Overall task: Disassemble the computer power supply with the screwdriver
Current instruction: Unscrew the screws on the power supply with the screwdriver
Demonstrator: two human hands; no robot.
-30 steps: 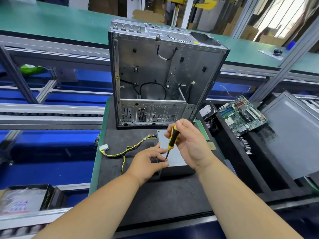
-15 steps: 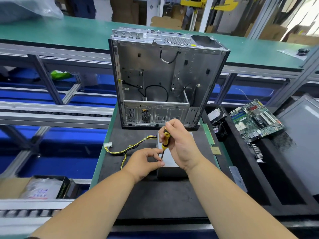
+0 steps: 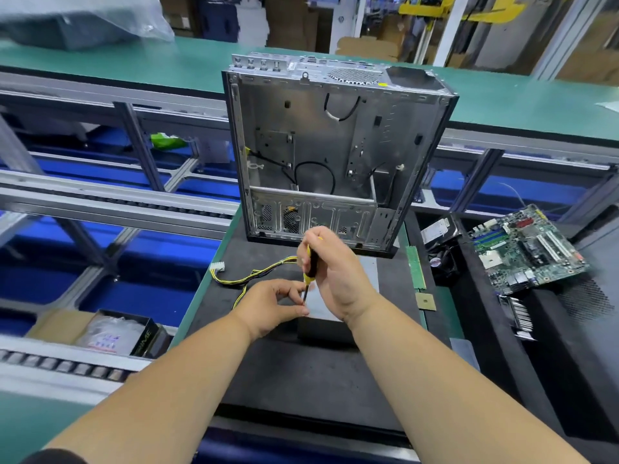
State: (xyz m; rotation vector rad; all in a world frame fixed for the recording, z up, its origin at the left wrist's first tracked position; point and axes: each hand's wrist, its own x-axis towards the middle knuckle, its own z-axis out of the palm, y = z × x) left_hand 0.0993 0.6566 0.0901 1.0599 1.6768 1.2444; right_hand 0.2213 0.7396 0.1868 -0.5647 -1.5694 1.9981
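A grey metal power supply [image 3: 320, 304] lies flat on the black mat [image 3: 301, 380], mostly hidden under my hands. Yellow and black cables [image 3: 254, 277] run from it leftward to a white connector [image 3: 217, 266]. My right hand [image 3: 338, 276] grips the yellow and black screwdriver [image 3: 311, 262] upright, tip down on the unit's left top edge. My left hand [image 3: 274, 304] pinches the screwdriver's shaft near the tip with thumb and fingers.
An empty silver computer case [image 3: 335, 152] stands open just behind the power supply. A green memory stick [image 3: 415, 267] and a small chip [image 3: 426, 301] lie right of it. A motherboard [image 3: 526, 247] rests on black trays at right. Roller conveyors run at left.
The view has tilted so the scene sits a little differently in frame. Both hands stay on the screwdriver at the same spot on the power supply.
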